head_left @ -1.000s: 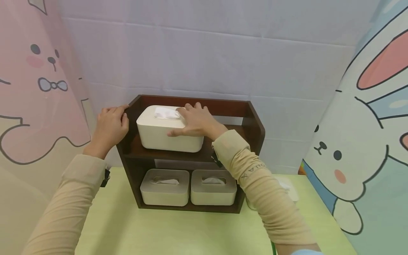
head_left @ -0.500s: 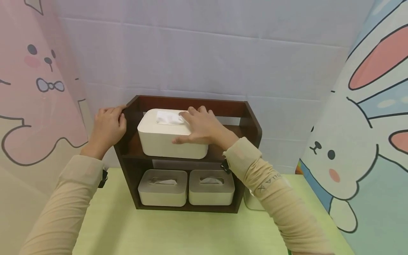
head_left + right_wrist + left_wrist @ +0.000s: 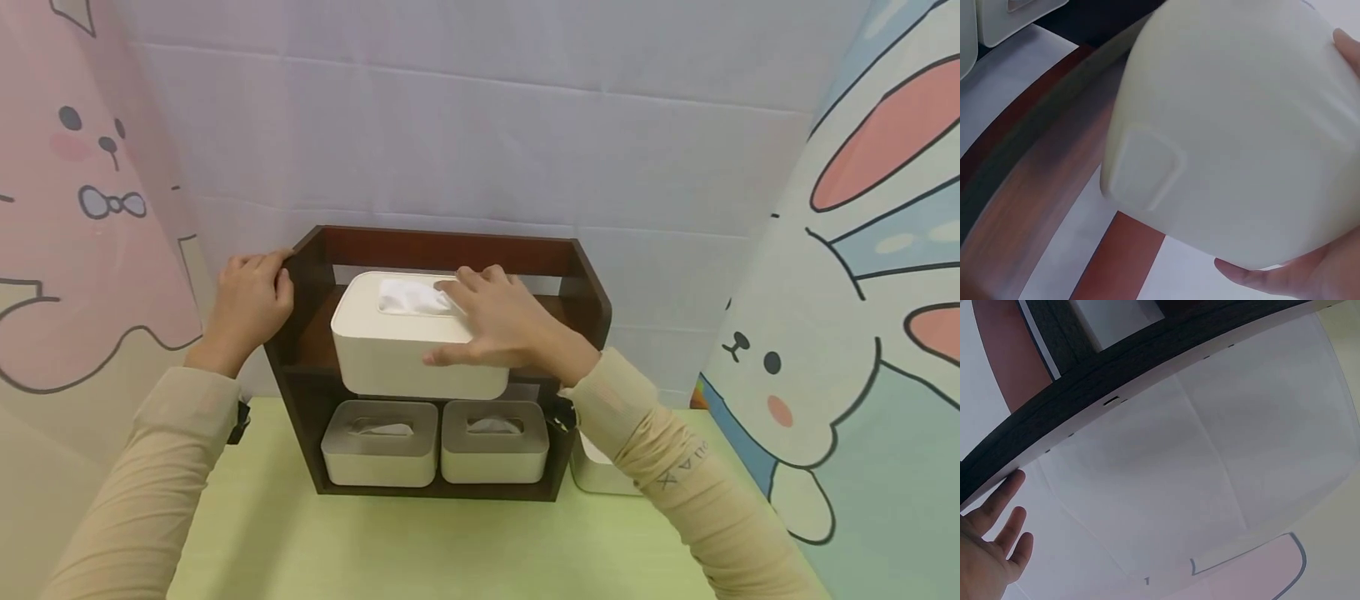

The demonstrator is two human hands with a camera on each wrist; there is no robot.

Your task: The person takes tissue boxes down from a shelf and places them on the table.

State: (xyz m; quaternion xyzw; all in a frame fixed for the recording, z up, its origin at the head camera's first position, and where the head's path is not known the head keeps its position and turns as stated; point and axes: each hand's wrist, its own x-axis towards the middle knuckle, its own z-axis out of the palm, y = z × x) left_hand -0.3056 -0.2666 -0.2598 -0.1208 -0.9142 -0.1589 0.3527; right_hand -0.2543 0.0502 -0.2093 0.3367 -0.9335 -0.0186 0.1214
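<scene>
My right hand (image 3: pixel 498 321) grips a white tissue box (image 3: pixel 408 364) across its right part, thumb low on the front and fingers over the top. A white tissue shows in the box's top slot. The right wrist view looks at the box's pale underside (image 3: pixel 1235 125), raised off the shelf boards, with fingertips at its sides. At the upper left edge of a dark brown two-tier shelf (image 3: pixel 450 250), my left hand (image 3: pixel 251 300) holds the side panel. In the left wrist view its fingers (image 3: pixel 1013 522) lie along the panel's outer side (image 3: pixel 1129 362); the thumb is hidden there.
Two grey-topped tissue boxes, a left one (image 3: pixel 380 458) and a right one (image 3: pixel 495 458), sit side by side on the bottom tier. Another white box (image 3: pixel 600 471) stands on the pale green table (image 3: pixel 420 550) right of the shelf, partly behind my sleeve. A cloth backdrop (image 3: pixel 480 142) hangs behind.
My right hand has drawn the white tissue box forward and slightly right, out of the upper tier, so it now overlaps the tier's front edge. The left hand stays on the side panel.
</scene>
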